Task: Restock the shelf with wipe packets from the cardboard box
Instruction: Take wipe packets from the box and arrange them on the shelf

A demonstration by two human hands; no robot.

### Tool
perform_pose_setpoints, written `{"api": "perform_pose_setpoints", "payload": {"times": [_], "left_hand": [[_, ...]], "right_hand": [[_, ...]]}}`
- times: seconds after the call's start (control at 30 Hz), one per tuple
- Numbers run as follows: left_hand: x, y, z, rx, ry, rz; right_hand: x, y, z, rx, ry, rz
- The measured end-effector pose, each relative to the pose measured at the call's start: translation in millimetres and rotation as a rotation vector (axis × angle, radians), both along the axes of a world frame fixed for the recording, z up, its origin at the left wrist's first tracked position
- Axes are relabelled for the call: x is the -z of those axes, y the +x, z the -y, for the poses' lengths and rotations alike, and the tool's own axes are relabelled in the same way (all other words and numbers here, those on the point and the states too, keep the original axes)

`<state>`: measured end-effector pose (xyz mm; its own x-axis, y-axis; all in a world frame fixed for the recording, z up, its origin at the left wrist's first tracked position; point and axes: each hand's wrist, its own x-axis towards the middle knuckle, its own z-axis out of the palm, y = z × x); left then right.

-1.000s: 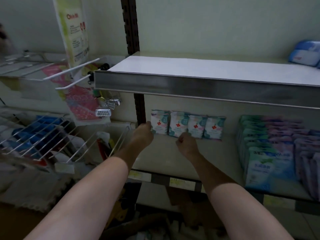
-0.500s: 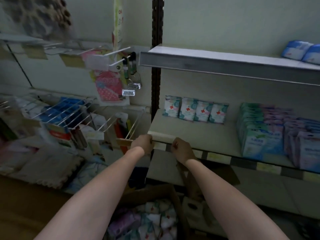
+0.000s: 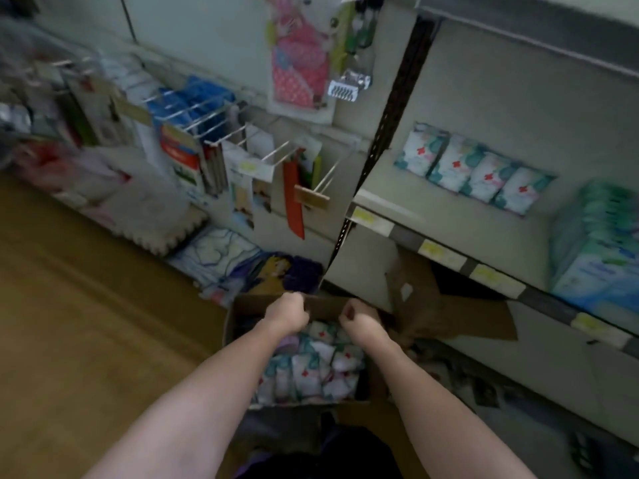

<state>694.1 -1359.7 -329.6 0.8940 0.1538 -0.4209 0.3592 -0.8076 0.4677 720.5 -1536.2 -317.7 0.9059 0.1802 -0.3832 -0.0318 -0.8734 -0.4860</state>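
An open cardboard box (image 3: 231, 318) sits on the floor below the shelf, filled with several white-and-teal wipe packets (image 3: 313, 371) marked with red crosses. My left hand (image 3: 288, 314) hovers over the box's far edge, fingers curled, with nothing visible in it. My right hand (image 3: 358, 318) is beside it over the packets, also curled and holding nothing I can see. Several matching packets (image 3: 473, 171) stand in a row at the back of the shelf (image 3: 411, 202) up to the right.
Larger blue-green packs (image 3: 594, 250) fill the shelf's right side. Wire hooks with hanging goods (image 3: 193, 133) jut out at left. Foam mats and printed packs (image 3: 221, 254) lean on the floor by the box. A brown flap (image 3: 449, 312) lies under the shelf.
Both hands came away from the shelf packets, passed the shelf's front edge and dropped to the box on the floor. My view swung down and left.
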Motion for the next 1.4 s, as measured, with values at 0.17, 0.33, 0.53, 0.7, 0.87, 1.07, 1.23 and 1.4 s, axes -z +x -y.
{"api": "perform_pose_setpoints", "payload": {"times": [0.17,0.33,0.53,0.7,0.87,1.07,1.23,1.4], "left_hand": [[40.0,-19.5,-13.6,-0.054,-0.041,-0.114],[72.0,-27.7,-16.2,-0.128,-0.066,-0.209],[124.9,-37.5,-9.2,-0.242,-0.078,-0.361],[164.3,-36.1,8.0,-0.302,-0.159,-0.373],[196.2,-30.6,7.7,-0.294,-0.133,-0.426],[224.4,-33.1,2.7,-0.29,-0.102,-0.445],[237.8,-36.4,3.7,-0.079,0.046,-0.47],[247.7,-39.0,3.8,-0.025,0.13,-0.524]], "right_hand": [[40.0,-11.8,-18.2,-0.041,-0.074,-0.119],[80.3,-5.1,-20.7,-0.072,-0.105,-0.191],[140.6,3.1,-12.7,-0.175,-0.085,-0.34],[184.0,13.6,-0.3,-0.222,-0.127,-0.488],[223.6,20.0,-12.8,-0.246,-0.114,-0.564],[253.8,14.6,-31.2,-0.06,-0.198,-0.654],[269.9,13.2,-31.6,0.041,-0.188,-0.72],[274.6,-1.0,-36.3,-0.082,-0.085,-0.663]]}}
